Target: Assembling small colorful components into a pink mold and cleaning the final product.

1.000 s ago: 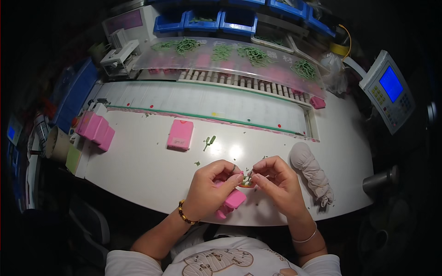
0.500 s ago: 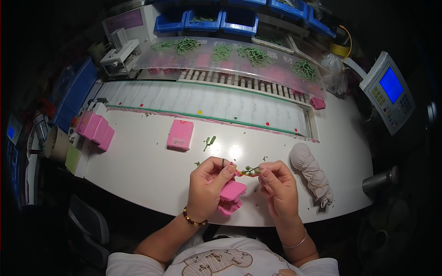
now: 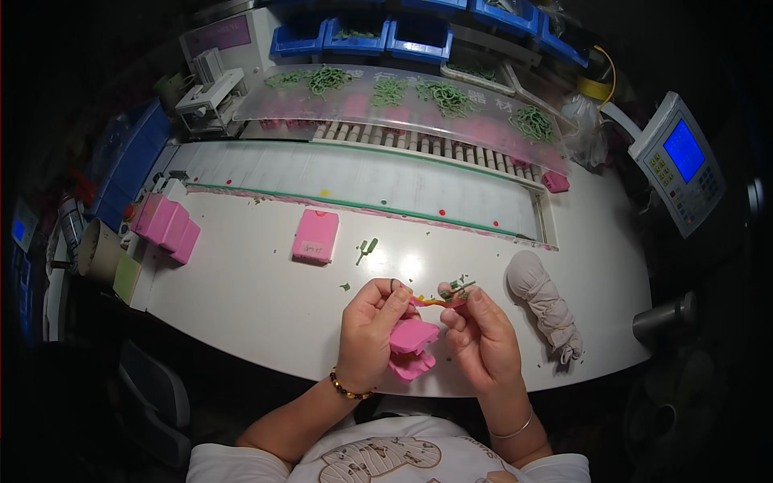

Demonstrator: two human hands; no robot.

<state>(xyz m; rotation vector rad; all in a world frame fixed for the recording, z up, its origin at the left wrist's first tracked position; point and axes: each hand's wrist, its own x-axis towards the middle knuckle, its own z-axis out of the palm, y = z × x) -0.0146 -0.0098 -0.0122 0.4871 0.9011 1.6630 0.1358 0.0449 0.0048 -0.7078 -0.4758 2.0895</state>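
A pink rubber mould (image 3: 413,336) hangs spread apart below the fingers of my left hand (image 3: 364,330), which is closed on it. From that hand's fingertips a thin orange-red strip (image 3: 435,303) stretches across to the right fingers. My right hand (image 3: 489,342) pinches small green pieces, wax-like in look (image 3: 460,286), between thumb and fingers. Whether the strip's end is also gripped there is hidden. Beyond both hands lie a closed pink block (image 3: 315,237) with a pale label and a loose green piece (image 3: 370,246).
Pink blocks (image 3: 167,229) are stacked at the left. A rolled cloth bundle (image 3: 543,302) lies right of my hand. Behind runs a white belt (image 3: 282,173); above it, a clear shelf (image 3: 366,90) carries green heaps. A keypad panel (image 3: 683,161) stands at the right.
My right fingers have drawn up the green pieces, and the orange-red strip shows more plainly. Both hands and the mould shifted slightly right. The belt's coloured dots moved left.
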